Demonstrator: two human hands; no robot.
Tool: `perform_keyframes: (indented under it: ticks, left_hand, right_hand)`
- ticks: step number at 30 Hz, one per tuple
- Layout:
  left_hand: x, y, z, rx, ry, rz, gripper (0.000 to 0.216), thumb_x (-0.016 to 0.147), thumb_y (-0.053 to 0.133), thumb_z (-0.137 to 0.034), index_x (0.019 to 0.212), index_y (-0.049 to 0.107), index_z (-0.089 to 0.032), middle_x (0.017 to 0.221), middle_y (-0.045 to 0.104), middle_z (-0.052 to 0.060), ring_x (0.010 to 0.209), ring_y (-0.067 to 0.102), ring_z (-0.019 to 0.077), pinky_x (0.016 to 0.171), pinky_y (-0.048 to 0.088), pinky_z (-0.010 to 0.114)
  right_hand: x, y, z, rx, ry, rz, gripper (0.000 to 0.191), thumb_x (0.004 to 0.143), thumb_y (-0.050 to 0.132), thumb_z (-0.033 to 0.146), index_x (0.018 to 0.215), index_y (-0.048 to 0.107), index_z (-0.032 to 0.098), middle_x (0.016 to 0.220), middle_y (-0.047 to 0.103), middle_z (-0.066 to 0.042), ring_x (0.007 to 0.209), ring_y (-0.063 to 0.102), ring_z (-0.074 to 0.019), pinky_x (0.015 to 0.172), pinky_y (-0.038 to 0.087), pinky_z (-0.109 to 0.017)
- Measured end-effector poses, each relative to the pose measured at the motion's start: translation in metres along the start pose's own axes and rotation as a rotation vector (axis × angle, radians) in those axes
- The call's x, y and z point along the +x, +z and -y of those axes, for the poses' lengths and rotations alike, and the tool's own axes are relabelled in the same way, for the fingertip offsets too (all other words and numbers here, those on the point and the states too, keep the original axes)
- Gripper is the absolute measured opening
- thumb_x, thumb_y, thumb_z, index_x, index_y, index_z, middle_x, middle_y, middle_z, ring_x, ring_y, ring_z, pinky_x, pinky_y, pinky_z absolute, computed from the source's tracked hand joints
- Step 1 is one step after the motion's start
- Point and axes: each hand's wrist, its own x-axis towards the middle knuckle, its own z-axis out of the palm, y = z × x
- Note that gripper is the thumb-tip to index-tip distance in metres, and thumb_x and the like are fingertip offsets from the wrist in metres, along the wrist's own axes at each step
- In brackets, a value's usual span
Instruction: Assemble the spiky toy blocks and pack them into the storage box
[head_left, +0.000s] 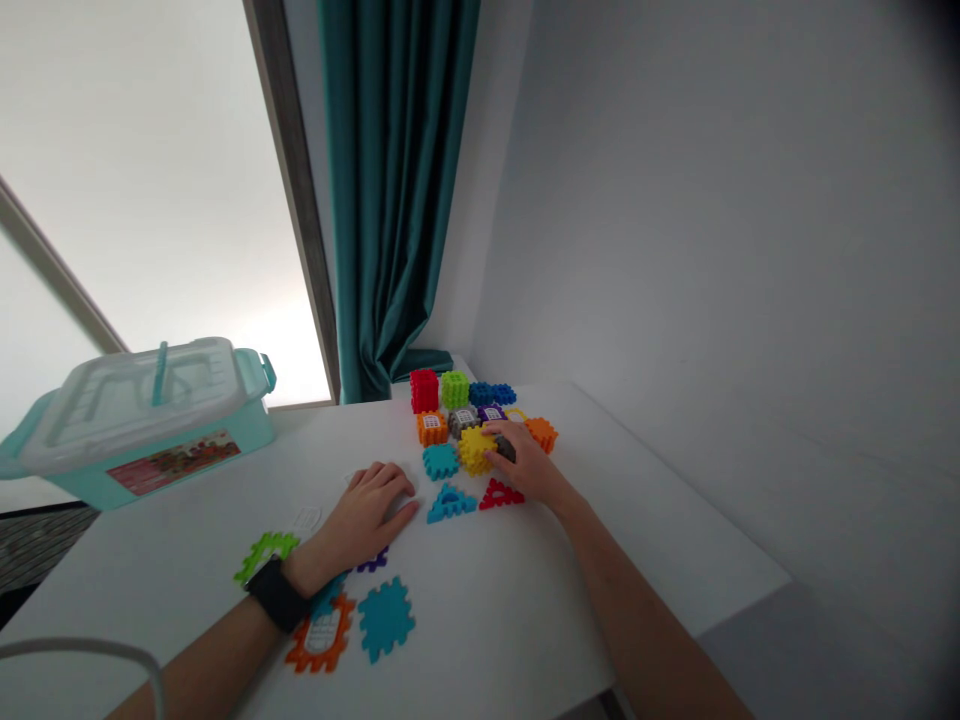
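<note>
Right forearm [645, 610] | right grip [529, 462] closed on yellow plastic block [472, 450] | left grip [367, 520] open on white table [487, 640]

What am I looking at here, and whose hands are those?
This is a single picture from a camera worn on a person's head, looking down at their own hands. The left hand, with a black watch on its wrist, rests on a white table. The right hand touches a yellow plastic puzzle piece, though I cannot tell whether it is holding it. More interlocking pieces, such as a teal piece, lie nearby, and a turquoise lidded plastic box stands to the left.
</note>
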Motion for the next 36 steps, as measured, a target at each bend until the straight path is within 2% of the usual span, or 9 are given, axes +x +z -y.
perform_keyframes:
  ticks: [8,19,29,36]
  left_hand:
    - [0.000,0.001,0.001,0.008,0.002,0.002,0.024,0.098,0.045,-0.041,0.100,0.061,-0.023,0.109,0.062,0.006,0.105,0.054,0.0259,0.091,0.041,0.042]
    - [0.001,-0.003,-0.001,0.003,-0.004,0.019,0.025,0.098,0.044,-0.041,0.100,0.062,-0.023,0.110,0.063,0.007,0.106,0.054,0.0261,0.091,0.042,0.042]
    - [-0.008,-0.025,0.002,0.036,0.018,0.054,0.024,0.097,0.046,-0.037,0.107,0.063,-0.024,0.111,0.065,0.007,0.105,0.058,0.0250,0.092,0.043,0.040]
    - [-0.033,-0.045,0.011,0.081,-0.031,0.034,0.019,0.094,0.049,-0.031,0.105,0.063,-0.024,0.110,0.065,0.007,0.104,0.059,0.0251,0.093,0.042,0.041]
  right_hand:
    - [0.000,0.000,0.001,0.007,-0.002,0.025,0.026,0.088,0.059,0.033,0.111,0.062,0.020,0.127,0.062,-0.014,0.123,0.055,-0.0285,0.109,0.040,-0.052]
    - [-0.003,0.000,0.010,-0.042,-0.039,-0.054,0.026,0.090,0.057,0.032,0.114,0.062,0.022,0.129,0.059,-0.013,0.127,0.051,-0.0298,0.110,0.037,-0.055]
    - [-0.001,0.013,0.042,-0.083,-0.142,-0.071,0.026,0.089,0.055,0.026,0.114,0.063,0.025,0.128,0.059,-0.011,0.122,0.053,-0.0306,0.106,0.040,-0.054]
    - [0.001,0.026,0.068,-0.127,-0.254,0.023,0.023,0.090,0.055,0.024,0.112,0.064,0.025,0.123,0.064,-0.010,0.123,0.052,-0.0300,0.108,0.037,-0.053]
